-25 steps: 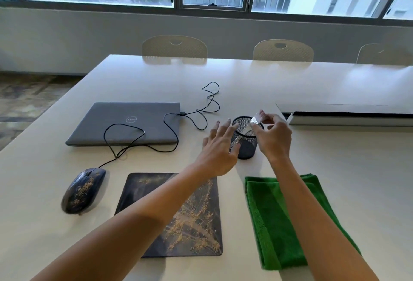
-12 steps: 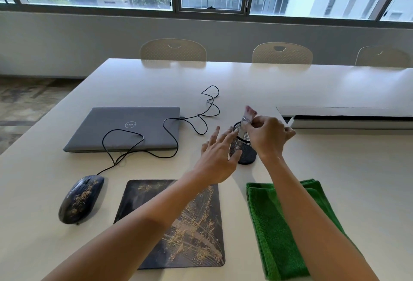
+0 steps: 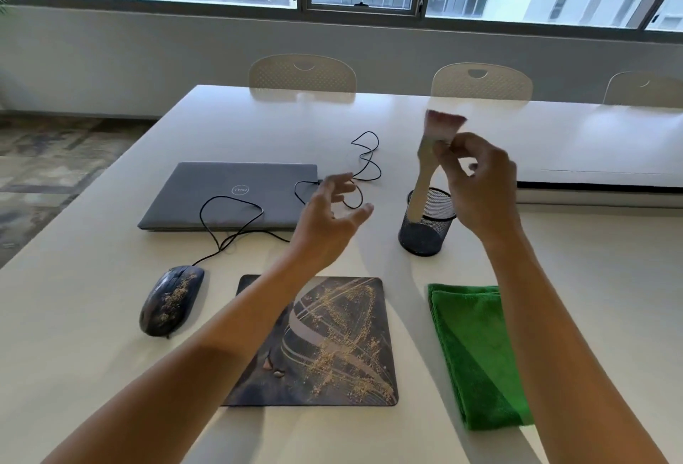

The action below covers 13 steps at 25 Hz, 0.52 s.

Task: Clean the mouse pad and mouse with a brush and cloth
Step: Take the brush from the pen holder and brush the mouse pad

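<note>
1. Brush (image 3: 430,164) position: the right hand (image 3: 476,186) pinches it just below the bristles, fingertips (image 3: 443,147) closed on the ferrule, bristles up. The handle's lower end is at the rim of the mesh holder (image 3: 425,231); whether it has cleared the rim cannot be told. A grip this high suits lifting, not sweeping, so a re-grip on the handle is probably needed.
2. Left hand (image 3: 329,227): it hovers above the table (image 3: 92,279) between laptop (image 3: 229,197) and holder, fingers loosely spread and curled, holding nothing. It seems placed to receive or steady the brush.
3. Mouse pad (image 3: 325,345): it lies flat directly before the person, strewn with tan grains, hence the likely first surface to sweep.
4. Mouse (image 3: 172,301): it rests just left of the pad, off it, also dusted with grains, its cable (image 3: 229,219) trailing over the laptop.
5. Cloth (image 3: 476,352): it lies folded right of the pad, beneath the right forearm, within reach for wiping afterwards.
</note>
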Available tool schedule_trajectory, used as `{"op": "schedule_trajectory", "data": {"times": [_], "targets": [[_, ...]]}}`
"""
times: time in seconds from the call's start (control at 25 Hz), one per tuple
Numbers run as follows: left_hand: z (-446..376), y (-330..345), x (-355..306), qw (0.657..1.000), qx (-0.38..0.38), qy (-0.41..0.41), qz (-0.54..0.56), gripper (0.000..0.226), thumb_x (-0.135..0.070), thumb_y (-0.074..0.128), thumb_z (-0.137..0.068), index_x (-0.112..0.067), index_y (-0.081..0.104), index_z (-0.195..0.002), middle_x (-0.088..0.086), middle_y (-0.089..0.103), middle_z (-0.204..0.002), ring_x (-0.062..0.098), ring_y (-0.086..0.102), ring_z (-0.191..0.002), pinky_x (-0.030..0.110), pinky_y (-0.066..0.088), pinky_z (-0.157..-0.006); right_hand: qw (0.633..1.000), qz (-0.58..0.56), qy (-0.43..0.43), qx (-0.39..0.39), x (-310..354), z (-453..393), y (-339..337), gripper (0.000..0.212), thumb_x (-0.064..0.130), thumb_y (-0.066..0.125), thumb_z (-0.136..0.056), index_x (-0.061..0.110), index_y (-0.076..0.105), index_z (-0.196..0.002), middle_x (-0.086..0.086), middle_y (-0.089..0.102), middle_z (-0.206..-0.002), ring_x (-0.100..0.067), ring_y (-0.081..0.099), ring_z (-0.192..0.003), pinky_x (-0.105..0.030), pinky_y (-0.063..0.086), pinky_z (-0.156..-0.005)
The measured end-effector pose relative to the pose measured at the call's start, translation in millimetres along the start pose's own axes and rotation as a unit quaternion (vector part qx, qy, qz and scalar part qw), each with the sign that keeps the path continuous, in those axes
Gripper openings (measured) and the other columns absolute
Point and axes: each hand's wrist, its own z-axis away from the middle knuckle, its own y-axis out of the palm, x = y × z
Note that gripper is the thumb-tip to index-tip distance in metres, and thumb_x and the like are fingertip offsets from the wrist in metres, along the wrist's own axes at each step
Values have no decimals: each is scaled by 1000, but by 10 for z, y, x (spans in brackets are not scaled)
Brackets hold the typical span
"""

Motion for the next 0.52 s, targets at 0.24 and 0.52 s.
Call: {"op": "schedule_trajectory", "data": {"times": [0.24,0.52], "targets": [[302,-503,-21,988,94,-34,120,26,-23,77,-80,-10,72,-103,2,74,-91,10,63,-81,22,49,-73,972,-107,26,207,296,394,454,23,39,78,-83,26,69,-99,5,77,-82,-12,73,-82,-33,56,-79],[660,-697,224,975,74,-122,170,41,-34,82,-62,-8,77,-95,6,78,-88,16,67,-77,27,54,-74,935,-182,97,289,358,757,721,48,57,70,-74,21,67,-106,4,78,-85,-19,73,-84,-34,54,-80]]}}
